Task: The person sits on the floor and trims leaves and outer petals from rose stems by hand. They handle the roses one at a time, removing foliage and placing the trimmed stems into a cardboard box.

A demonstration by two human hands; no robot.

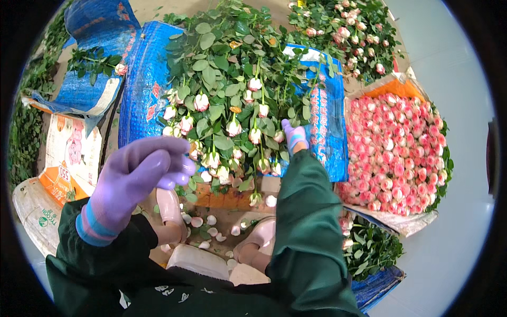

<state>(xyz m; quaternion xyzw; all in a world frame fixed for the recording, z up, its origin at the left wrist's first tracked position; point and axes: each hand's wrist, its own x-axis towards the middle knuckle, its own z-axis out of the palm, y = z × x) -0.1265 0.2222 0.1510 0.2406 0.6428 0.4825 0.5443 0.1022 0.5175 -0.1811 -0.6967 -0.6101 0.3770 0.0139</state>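
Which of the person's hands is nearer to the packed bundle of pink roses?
Right. The right hand is left of the bundle, beside the loose roses; the left hand is much farther left, near their lower-left side.

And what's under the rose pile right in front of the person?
Blue sheeting shows at both sides of the rose pile; what lies under its middle is hidden by leaves and blooms.

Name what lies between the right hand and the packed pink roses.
In the head view, blue woven sheeting lies between the right hand and the packed pink roses.
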